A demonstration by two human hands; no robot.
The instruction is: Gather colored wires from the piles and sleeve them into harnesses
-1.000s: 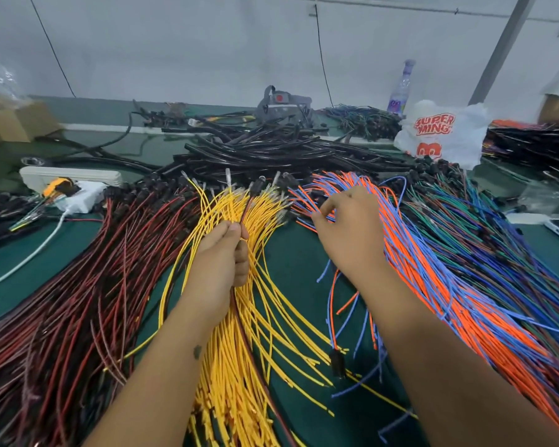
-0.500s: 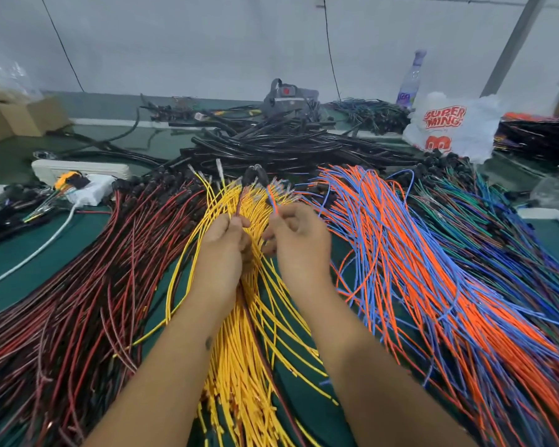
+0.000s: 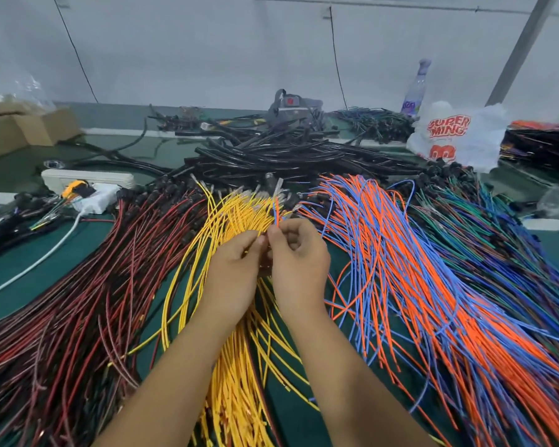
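Wires pinched between the two hands stand at the middle of the tabletop [image 3: 29, 275]: the right hand [image 3: 299, 259] closes its thumb and forefinger on an orange and blue pair [image 3: 275, 211] whose ends stick up just above the fingers. The left hand [image 3: 236, 269] curls beside it, fingertips touching the right hand's, its grip closed on thin wires I cannot tell apart.

Both hands hover over the yellow wire pile [image 3: 239, 366], a long fan of thin, smooth strands running toward the viewer. To its left lies the red and black pile [image 3: 78, 301], darker and more tangled. To its right spreads the orange and blue pile [image 3: 433, 285], and beyond that a green and blue pile [image 3: 513, 240].

Behind them lies a heap of thick black tubes [image 3: 288, 156], glossy and stiff. Farther back sit a white plastic bag [image 3: 459, 137] with red lettering, a clear bottle [image 3: 415, 88], a cardboard box [image 3: 20, 127] at far left and a white power strip [image 3: 88, 180].
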